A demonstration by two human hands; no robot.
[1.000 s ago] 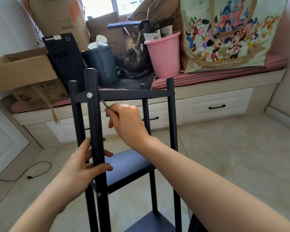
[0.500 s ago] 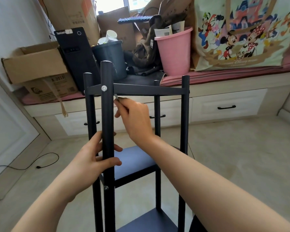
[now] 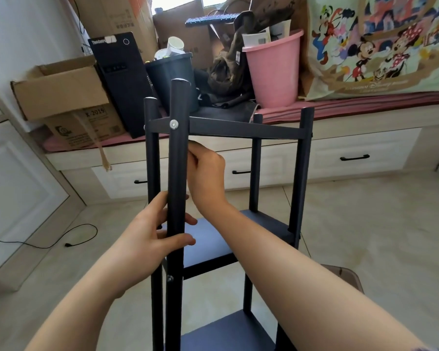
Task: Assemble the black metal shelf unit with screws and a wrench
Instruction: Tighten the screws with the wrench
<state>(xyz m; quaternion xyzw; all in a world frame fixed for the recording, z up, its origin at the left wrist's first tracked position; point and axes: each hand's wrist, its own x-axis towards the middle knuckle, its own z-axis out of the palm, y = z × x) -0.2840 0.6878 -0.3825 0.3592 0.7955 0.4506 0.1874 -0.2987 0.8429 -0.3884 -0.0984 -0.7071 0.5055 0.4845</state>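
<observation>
The black metal shelf unit [image 3: 243, 131] stands upright in front of me, with a top frame and two dark shelves below. A silver screw [image 3: 174, 124] sits in the near post [image 3: 177, 178] at the top frame. My left hand [image 3: 150, 239] is wrapped around that near post at mid-height. My right hand [image 3: 205, 173] is closed just behind the post under the top frame. The wrench is hidden inside its fingers. A second screw [image 3: 170, 278] shows lower on the post.
Behind the shelf runs a window bench with drawers [image 3: 355, 158], loaded with a pink bin [image 3: 276, 74], a dark bin [image 3: 173, 72], a black computer tower [image 3: 122, 79], cardboard boxes [image 3: 66, 97] and a cartoon-print bag [image 3: 380, 46]. A black cable [image 3: 69, 243] lies on the tiled floor at left.
My right hand has moved left, closer behind the near post, and the wrench tip seen earlier is now hidden. My view has shifted so the shelf sits further right. My left hand keeps its grip.
</observation>
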